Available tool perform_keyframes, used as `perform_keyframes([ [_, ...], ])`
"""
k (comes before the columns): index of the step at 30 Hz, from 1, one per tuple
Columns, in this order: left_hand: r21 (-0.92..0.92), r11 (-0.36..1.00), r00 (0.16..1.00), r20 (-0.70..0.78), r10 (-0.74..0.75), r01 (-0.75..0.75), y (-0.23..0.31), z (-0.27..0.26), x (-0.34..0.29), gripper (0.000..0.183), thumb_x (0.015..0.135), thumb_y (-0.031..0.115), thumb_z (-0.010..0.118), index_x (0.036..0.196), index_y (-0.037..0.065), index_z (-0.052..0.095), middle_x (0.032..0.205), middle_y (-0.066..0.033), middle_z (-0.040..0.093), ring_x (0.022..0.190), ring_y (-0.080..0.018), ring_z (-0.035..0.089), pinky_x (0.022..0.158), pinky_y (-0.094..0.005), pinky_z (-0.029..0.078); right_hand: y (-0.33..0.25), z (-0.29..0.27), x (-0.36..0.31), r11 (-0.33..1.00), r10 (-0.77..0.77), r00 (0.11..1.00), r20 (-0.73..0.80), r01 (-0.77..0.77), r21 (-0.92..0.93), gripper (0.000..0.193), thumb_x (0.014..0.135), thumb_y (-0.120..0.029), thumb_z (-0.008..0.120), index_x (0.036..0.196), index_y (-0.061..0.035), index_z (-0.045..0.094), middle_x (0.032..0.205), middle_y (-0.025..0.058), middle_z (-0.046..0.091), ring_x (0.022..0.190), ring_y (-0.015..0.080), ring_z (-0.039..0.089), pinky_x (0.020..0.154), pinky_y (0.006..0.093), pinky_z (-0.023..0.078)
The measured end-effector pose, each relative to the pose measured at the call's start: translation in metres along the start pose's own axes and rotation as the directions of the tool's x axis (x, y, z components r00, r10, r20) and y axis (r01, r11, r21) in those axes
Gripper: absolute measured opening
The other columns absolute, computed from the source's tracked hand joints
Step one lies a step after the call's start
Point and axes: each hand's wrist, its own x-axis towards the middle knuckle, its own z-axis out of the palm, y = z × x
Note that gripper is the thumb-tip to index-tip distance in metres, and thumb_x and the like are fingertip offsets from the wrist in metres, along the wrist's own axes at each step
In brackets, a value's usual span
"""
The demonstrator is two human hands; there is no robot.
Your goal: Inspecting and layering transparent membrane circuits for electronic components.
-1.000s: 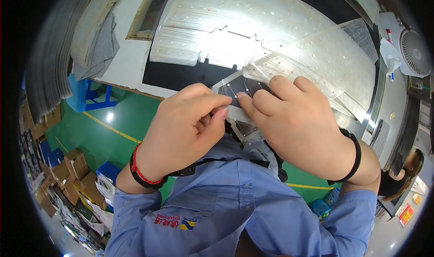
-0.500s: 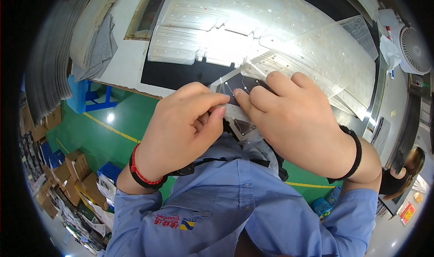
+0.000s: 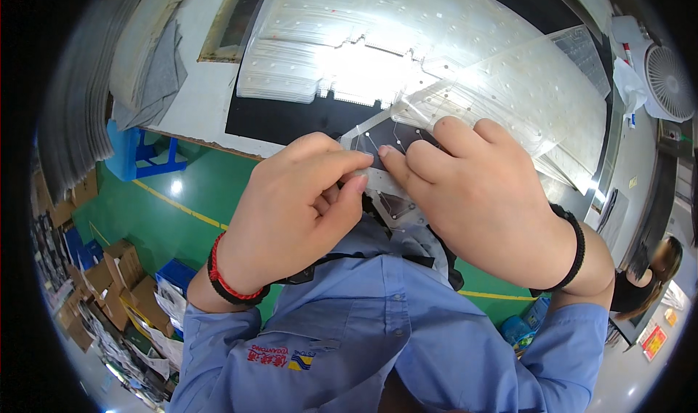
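Note:
A clear plastic film sheet point(image 3: 377, 141) with thin traces and small round dots lies over the black mat point(image 3: 280, 119) at the table's near edge. Part of it hangs below my hands. My left hand point(image 3: 302, 202) is closed, with thumb and index finger pinched at the film's edge. Just right of that pinch, the index fingertip of my right hand point(image 3: 476, 195) touches the film. Its other fingers are curled in, and the thumb is hidden, so what it grips does not show. Beyond the hands spreads a large stack of similar clear sheets point(image 3: 291, 42), bright with glare.
A white fan point(image 3: 665, 82) stands at the far right. Grey sheets point(image 3: 80, 86) are piled at the left. A blue stool point(image 3: 127, 151) stands on the green floor beside cardboard boxes point(image 3: 123, 267). Another person point(image 3: 640, 282) is at the right edge.
Both hands keep nearly the same pose. The film and my fingertips sit very slightly further right in the picture.

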Motion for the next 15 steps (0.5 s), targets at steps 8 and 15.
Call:
perform_keyframes([
  [8,-0.003,1.000,1.000,-0.017,0.004,-0.004,-0.0001,0.0007,0.0001,0.019,0.083,-0.003,0.061,0.100,-0.001,0.068,0.084,-0.0100,0.063,0.061,-0.0122,0.059,0.053,-0.0222,0.044,-0.0011,-0.0007,-0.0005,1.000,0.000,1.000,0.012,0.001,-0.023,0.036,0.072,-0.018,0.063,0.106,-0.0119,0.070,0.074,-0.0042,0.048,0.077,0.0138,0.049,0.062,0.0272,0.038],
  [15,-0.004,1.000,1.000,-0.013,-0.004,0.004,0.0011,0.0003,0.0005,0.019,0.083,-0.003,0.061,0.100,-0.001,0.068,0.084,-0.0098,0.063,0.060,-0.0116,0.057,0.053,-0.0224,0.043,-0.0016,-0.0036,-0.0013,1.000,0.002,0.999,0.037,-0.001,-0.026,0.035,0.072,-0.018,0.063,0.106,-0.0119,0.071,0.074,-0.0040,0.048,0.077,0.0140,0.049,0.063,0.0274,0.039],
])
